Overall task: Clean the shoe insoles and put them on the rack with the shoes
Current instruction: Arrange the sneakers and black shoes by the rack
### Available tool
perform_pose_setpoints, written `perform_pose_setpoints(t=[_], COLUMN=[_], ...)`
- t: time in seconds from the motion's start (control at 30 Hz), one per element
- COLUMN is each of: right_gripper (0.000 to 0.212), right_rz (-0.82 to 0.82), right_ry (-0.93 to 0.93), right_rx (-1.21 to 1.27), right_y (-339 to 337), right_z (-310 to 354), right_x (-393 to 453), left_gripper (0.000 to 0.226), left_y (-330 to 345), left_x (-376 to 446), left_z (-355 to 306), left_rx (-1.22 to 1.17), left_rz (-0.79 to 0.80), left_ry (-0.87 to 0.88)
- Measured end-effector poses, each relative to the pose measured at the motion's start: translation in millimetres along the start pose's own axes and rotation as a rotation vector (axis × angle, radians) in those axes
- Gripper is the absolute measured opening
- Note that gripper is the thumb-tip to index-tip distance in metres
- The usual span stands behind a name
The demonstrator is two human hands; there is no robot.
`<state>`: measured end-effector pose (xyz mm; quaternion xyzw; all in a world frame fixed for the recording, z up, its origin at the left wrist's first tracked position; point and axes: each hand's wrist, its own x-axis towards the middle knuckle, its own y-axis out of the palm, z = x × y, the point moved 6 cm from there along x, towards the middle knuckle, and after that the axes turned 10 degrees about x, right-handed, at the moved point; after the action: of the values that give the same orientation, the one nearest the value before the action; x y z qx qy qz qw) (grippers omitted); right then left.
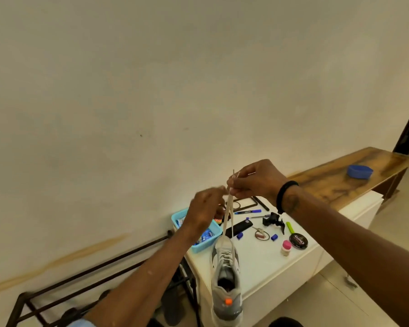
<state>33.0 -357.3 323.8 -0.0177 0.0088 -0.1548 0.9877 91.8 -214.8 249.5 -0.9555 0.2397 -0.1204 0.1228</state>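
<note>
Pinched between thumb and fingertips of my right hand (255, 180), both ends of the laces (229, 215) are drawn up taut above the shoe (226, 274). My left hand (206, 211) sits just at eight o'clock of the right one, blurred, its fingers curled toward the laces; I cannot tell whether they actually grip them. A black band (285, 194) circles my right wrist.

The grey and white shoe hangs from the laces, toe up and heel toward me, an orange dot on its heel tab, over the near edge of the white cabinet (265, 270). No insole is clear to me inside its dark opening.

On the cabinet top, at eleven o'clock of the shoe, a light blue basket (198, 247) sits partly behind my left wrist. At two o'clock lie a black phone-like slab (240, 228), blue markers (248, 211), a black clip (273, 220), a green pen (290, 227), a round black tin (298, 241) and a small pink-capped bottle (286, 247).

At seven o'clock stands the dark metal rack (92, 279), dark shoes under its bars. Far off at one o'clock, a blue bowl (359, 171) rests on a wooden bench (340, 182).
</note>
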Motion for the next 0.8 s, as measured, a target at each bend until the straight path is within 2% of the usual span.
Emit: perform_pose_setpoints(t=[0.07, 0.13, 0.2, 0.27, 0.33, 0.4, 0.47, 0.53, 0.6, 0.67, 0.8], right_gripper=[0.021, 0.018, 0.015, 0.012, 0.01, 0.01, 0.008, 0.012, 0.014, 0.014, 0.029], right_rz=[0.058, 0.062, -0.028, -0.162, -0.242, -0.254, -0.158, 0.0, 0.156, 0.242, 0.197], right_ry=[-0.022, -0.049, -0.1, -0.144, -0.144, -0.131, -0.126, -0.131, -0.105, -0.05, 0.246], right_rx=[0.033, 0.038, 0.015, -0.015, -0.034, -0.159, -0.38, -0.493, -0.427, -0.311, -0.006], right_y=[4, 5, -4, -22, -38, -41, -23, 6, 33, 46, 39], right_z=[-2, -7, -15, -34, -68, -111, -152, -184, -203, -212, -216], right_x=[3, 9, 23, 38, 51, 56, 52, 41, 29, 20, 10], left_gripper=[0.028, 0.026, 0.026, 0.025, 0.024, 0.021, 0.015, 0.01, 0.009, 0.011, 0.015], left_y=[18, 34, 41, 35, 23, 13, 9, 7, 4, 0, -5], left_x=[-13, -19, -17, -14, -11, -9, -8, -7, -2, 2, 6], left_z=[26, 45, 55, 60, 65, 70, 74, 77, 82, 90, 108], left_rx=[0.04, 0.251, 0.534, 0.644, 0.652, 0.614, 0.534, 0.468, 0.465, 0.48, 0.385], left_rz=[0.133, 0.211, 0.234, 0.201, 0.133, 0.075, 0.034, -0.021, -0.086, -0.127, -0.189], left_ry=[-0.049, -0.056, -0.006, 0.007, 0.008, 0.021, 0.024, 0.007, -0.009, -0.05, -0.206])
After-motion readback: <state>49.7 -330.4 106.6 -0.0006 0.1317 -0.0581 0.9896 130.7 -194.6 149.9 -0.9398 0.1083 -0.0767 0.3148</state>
